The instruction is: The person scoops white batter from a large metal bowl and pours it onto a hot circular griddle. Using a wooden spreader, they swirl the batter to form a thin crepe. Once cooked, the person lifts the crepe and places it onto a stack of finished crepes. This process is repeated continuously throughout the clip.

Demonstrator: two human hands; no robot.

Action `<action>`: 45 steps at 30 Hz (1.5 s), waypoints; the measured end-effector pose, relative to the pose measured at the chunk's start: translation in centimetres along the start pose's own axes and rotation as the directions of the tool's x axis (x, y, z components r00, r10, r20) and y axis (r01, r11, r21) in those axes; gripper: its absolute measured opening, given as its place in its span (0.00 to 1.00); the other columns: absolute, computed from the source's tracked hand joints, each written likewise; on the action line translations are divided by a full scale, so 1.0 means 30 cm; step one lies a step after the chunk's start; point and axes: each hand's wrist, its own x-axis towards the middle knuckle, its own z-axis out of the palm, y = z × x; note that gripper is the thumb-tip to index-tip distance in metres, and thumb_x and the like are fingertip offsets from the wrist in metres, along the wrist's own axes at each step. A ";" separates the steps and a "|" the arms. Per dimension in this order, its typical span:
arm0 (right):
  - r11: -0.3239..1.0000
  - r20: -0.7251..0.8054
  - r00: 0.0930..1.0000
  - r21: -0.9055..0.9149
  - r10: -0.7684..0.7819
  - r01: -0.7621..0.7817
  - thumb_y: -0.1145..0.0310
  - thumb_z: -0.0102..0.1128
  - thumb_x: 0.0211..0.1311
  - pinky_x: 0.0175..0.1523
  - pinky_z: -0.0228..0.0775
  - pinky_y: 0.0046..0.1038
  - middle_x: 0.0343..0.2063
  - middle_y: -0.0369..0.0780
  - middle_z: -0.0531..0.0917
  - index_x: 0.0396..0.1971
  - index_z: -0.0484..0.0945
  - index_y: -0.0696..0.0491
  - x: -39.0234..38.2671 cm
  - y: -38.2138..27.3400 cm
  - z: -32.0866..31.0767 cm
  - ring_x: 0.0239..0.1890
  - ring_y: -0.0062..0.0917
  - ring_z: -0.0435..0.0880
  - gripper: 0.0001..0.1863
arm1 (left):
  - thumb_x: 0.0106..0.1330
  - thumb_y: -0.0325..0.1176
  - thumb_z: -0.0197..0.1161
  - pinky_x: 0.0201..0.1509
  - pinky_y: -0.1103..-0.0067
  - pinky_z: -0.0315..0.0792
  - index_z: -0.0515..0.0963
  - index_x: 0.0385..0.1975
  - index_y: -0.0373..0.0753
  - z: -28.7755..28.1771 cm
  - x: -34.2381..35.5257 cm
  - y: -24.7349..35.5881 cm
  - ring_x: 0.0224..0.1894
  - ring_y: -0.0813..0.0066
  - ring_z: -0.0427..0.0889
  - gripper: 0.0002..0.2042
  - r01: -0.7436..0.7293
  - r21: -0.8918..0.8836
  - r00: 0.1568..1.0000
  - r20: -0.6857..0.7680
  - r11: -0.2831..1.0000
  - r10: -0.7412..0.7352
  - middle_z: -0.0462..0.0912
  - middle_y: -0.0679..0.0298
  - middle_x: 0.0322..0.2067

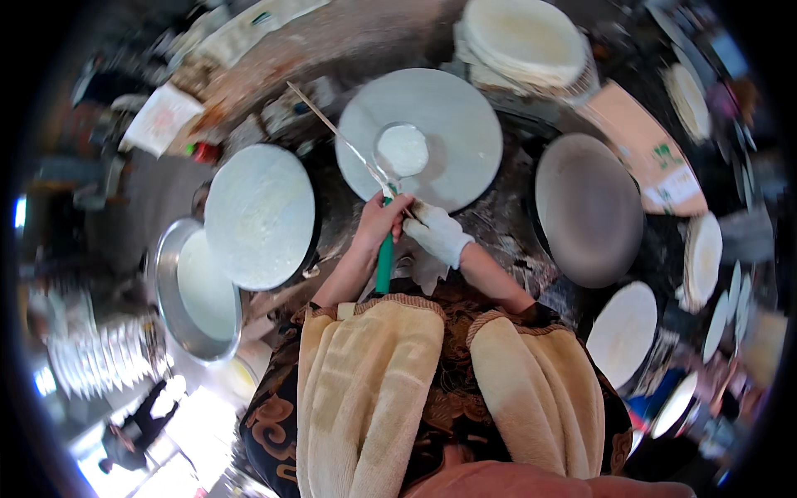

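Observation:
My bare left hand [380, 222] is closed round the green handle of a ladle [385, 264]. The ladle's round bowl is full of white batter [403, 149] and hangs over a pale round griddle [465, 108] ahead of me. Close against it, my right hand [437, 234], in a white glove, pinches the lower end of a thin wooden stick [320, 114]. That stick slants up to the left, crossing the ladle's shaft and the griddle's left edge. The gloved fingertips are partly hidden.
At left, a griddle covered with a pale sheet of batter [261, 216] stands beside a metal basin [170, 290] of white batter. A bare grey griddle [589, 212] is at right. Stacked round flatbreads [531, 41] lie at the far right, near cardboard [643, 141]. A person [133, 436] stands at lower left.

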 end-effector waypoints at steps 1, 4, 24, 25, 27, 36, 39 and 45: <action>0.996 -0.145 0.988 0.071 0.061 -0.051 0.56 0.50 0.61 0.50 0.68 0.33 0.39 0.51 0.80 0.48 0.72 0.57 -0.036 0.052 0.010 0.43 0.41 0.79 0.22 | 0.61 0.43 0.63 0.09 0.83 0.59 0.68 0.32 0.37 0.026 0.004 0.021 0.07 0.81 0.64 0.16 0.015 -0.006 1.000 0.014 1.000 -0.015 0.64 0.71 0.10; 0.923 -0.494 0.817 0.368 0.299 -0.116 0.56 0.49 0.65 0.48 0.68 0.28 0.36 0.44 0.80 0.51 0.71 0.58 -0.208 0.140 -0.045 0.40 0.31 0.78 0.22 | 0.66 0.46 0.56 0.08 0.83 0.57 0.66 0.38 0.42 0.100 0.025 0.012 0.07 0.81 0.61 0.14 0.104 -0.102 0.984 0.158 0.989 -0.087 0.63 0.71 0.10; 0.524 -0.587 0.268 0.806 0.764 0.273 0.45 0.47 0.63 0.18 0.63 0.22 0.20 0.36 0.77 0.41 0.76 0.53 -1.157 0.695 -0.287 0.15 0.19 0.71 0.25 | 0.70 0.40 0.49 0.13 0.83 0.59 0.68 0.41 0.45 1.427 0.210 -0.565 0.12 0.83 0.63 0.08 0.267 0.221 0.684 0.642 0.938 -0.346 0.65 0.72 0.14; 0.489 -0.537 0.251 0.841 0.806 0.230 0.44 0.49 0.61 0.17 0.60 0.22 0.20 0.34 0.75 0.39 0.77 0.52 -1.167 0.696 -0.313 0.17 0.17 0.69 0.25 | 0.69 0.39 0.50 0.12 0.80 0.61 0.68 0.39 0.44 1.475 0.220 -0.585 0.10 0.79 0.64 0.07 0.131 0.266 0.743 0.611 0.955 -0.272 0.67 0.69 0.14; 0.482 -0.519 0.232 0.853 0.823 0.200 0.46 0.50 0.61 0.20 0.61 0.21 0.21 0.34 0.76 0.42 0.78 0.53 -1.189 0.701 -0.341 0.19 0.16 0.70 0.24 | 0.68 0.39 0.51 0.11 0.79 0.61 0.70 0.39 0.43 1.549 0.262 -0.605 0.09 0.77 0.65 0.08 -0.053 0.337 0.791 0.589 0.940 -0.166 0.67 0.68 0.13; 0.664 -0.661 0.086 0.748 0.745 -0.007 0.56 0.54 0.62 0.34 0.68 0.20 0.28 0.36 0.82 0.54 0.74 0.54 -1.251 0.642 -0.398 0.27 0.15 0.76 0.24 | 0.61 0.39 0.59 0.31 0.70 0.75 0.71 0.57 0.49 1.550 0.608 -0.358 0.25 0.60 0.81 0.22 -0.877 0.450 0.479 0.846 0.169 0.235 0.82 0.57 0.28; 0.708 -0.704 0.078 0.695 0.706 -0.126 0.55 0.55 0.61 0.38 0.70 0.21 0.28 0.37 0.82 0.55 0.73 0.54 -1.223 0.689 -0.446 0.29 0.16 0.77 0.26 | 0.58 0.36 0.61 0.39 0.67 0.75 0.70 0.57 0.62 1.532 0.655 -0.239 0.35 0.53 0.80 0.25 -0.916 0.335 0.334 0.942 -0.222 0.044 0.82 0.55 0.33; 0.653 -0.654 0.141 0.755 0.743 0.059 0.55 0.55 0.61 0.23 0.65 0.21 0.18 0.34 0.78 0.49 0.78 0.54 -0.924 0.620 -0.561 0.17 0.16 0.73 0.22 | 0.57 0.30 0.62 0.40 0.66 0.75 0.66 0.60 0.63 1.484 0.826 -0.180 0.37 0.54 0.80 0.30 -0.944 0.061 0.050 0.998 -0.325 0.043 0.81 0.54 0.36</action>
